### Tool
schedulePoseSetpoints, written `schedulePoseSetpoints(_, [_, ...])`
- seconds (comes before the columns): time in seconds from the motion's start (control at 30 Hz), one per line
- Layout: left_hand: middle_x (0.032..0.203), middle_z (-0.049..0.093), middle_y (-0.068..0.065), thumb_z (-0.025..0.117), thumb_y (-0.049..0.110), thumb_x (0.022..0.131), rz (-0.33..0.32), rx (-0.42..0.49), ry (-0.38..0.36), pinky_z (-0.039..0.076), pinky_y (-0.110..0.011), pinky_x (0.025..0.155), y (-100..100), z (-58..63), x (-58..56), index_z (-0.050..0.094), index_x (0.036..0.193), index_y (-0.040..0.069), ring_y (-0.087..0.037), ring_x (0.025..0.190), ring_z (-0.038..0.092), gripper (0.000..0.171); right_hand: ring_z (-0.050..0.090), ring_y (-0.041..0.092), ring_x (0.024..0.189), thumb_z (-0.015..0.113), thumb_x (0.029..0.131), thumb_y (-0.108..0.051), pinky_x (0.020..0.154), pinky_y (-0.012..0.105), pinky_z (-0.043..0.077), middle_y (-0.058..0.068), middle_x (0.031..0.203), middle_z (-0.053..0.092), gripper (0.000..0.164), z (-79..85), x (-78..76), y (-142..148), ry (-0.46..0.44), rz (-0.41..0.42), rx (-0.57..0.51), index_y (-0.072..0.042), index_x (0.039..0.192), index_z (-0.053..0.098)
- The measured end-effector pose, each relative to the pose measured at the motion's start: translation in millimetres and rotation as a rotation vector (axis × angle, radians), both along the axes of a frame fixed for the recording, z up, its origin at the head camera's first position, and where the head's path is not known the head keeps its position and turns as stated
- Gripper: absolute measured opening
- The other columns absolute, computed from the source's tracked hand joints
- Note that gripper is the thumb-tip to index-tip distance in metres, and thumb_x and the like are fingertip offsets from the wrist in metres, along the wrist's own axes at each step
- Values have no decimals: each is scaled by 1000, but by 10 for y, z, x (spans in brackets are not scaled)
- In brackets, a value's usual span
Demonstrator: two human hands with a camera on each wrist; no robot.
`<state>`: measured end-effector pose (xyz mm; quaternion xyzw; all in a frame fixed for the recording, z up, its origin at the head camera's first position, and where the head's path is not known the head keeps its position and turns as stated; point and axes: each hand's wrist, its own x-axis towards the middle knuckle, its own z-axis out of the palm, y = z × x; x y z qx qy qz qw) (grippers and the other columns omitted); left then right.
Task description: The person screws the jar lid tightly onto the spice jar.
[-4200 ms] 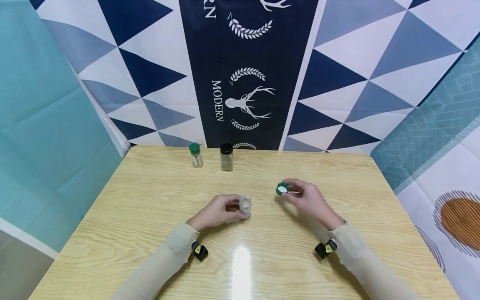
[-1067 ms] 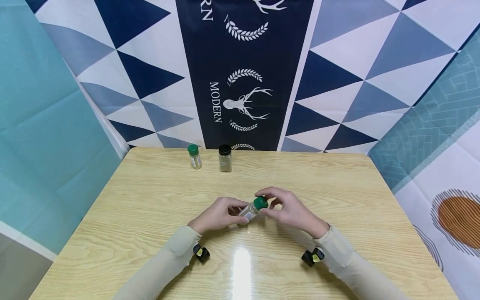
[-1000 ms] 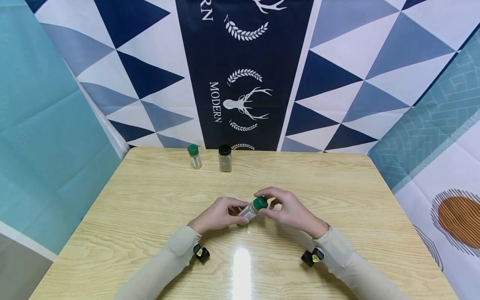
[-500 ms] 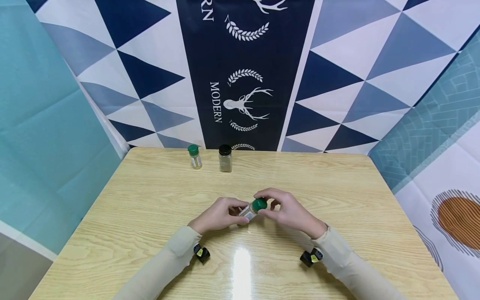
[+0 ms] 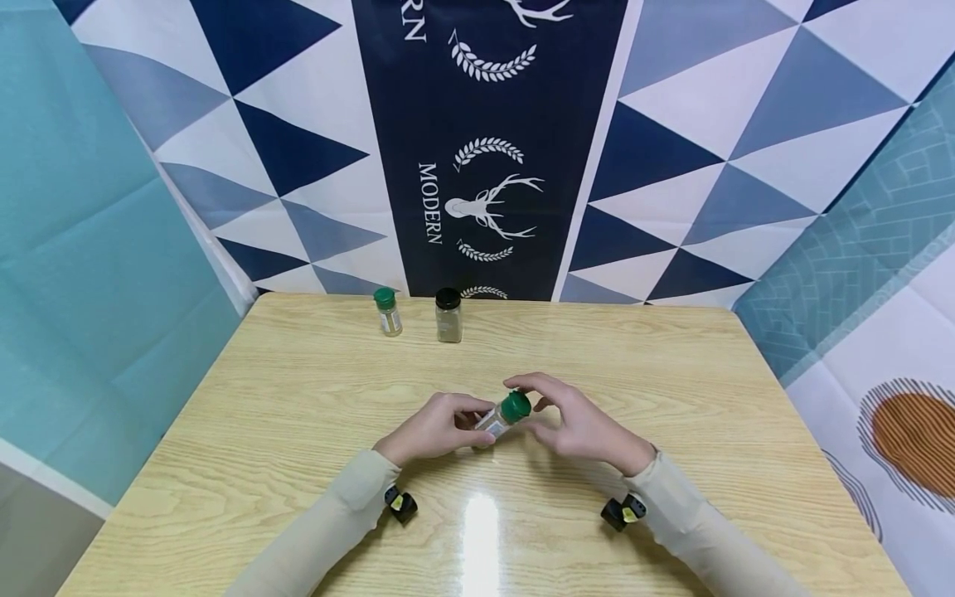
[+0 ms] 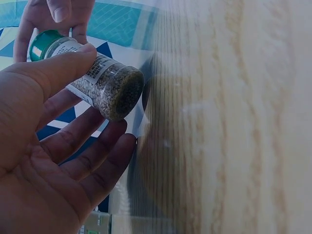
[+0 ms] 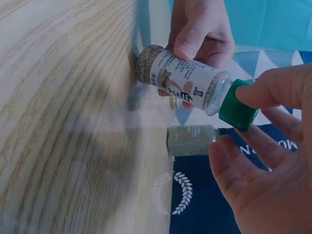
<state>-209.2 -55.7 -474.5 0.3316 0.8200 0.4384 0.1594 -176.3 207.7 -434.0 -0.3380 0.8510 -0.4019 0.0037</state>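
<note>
My left hand (image 5: 433, 427) grips a clear spice jar (image 7: 183, 80) with a white printed label, thumb on one side and fingers on the other. The jar leans to the right, its green cap (image 5: 516, 406) on the upper end. Small pale grains (image 6: 111, 91) show through the wall near its base. Around the cap, my right hand (image 5: 582, 424) is spread, with the index fingertip close to the cap's top and the thumb apart from it in the head view. Its other fingers are loosely extended in the right wrist view.
At the back of the wooden table (image 5: 298, 398) stand a smaller-looking green-capped jar (image 5: 389, 313) and a black-capped jar (image 5: 448, 315). A patterned cloth (image 5: 492, 124) hangs behind the table's back edge.
Earlier the right hand held the green cap apart from the upright jar; then the cap came onto the jar, now tilted. In the last half second the right fingers spread from the cap.
</note>
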Motion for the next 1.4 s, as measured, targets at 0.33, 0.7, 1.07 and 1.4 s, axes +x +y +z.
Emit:
schedulePoseSetpoints(0.33, [107,74,5,79,28,93,3,-1,-4,60,-23,78,4,-3,7,70,134,20,-6,89,68,43,65,19,113,73,90,3,80,33,62,6,133,66,45,5,11,11,33,4,-2,-8,133,65])
schedulePoseSetpoints(0.7, [108,75,3,80,29,93,-7,17,-2,60,-23,79,-25,-13,4,70,135,19,-7,90,68,44,65,11,99,75,97,-28,77,29,61,-6,114,70,38,-11,-3,29,-14,-83,37,-13,130,67])
schedulePoseSetpoints(1.07, [110,74,4,79,30,93,3,9,-14,59,-24,81,-64,-4,-5,69,136,19,-6,91,68,45,67,26,116,77,93,-15,87,36,62,11,130,69,48,22,-21,68,24,-53,22,-6,137,61])
schedulePoseSetpoints(1.4, [109,74,3,78,30,94,2,1,-7,59,-24,79,-57,-10,-7,68,136,19,-6,90,68,45,60,30,131,57,90,18,94,38,61,9,146,60,57,32,19,15,-2,74,3,-9,140,62])
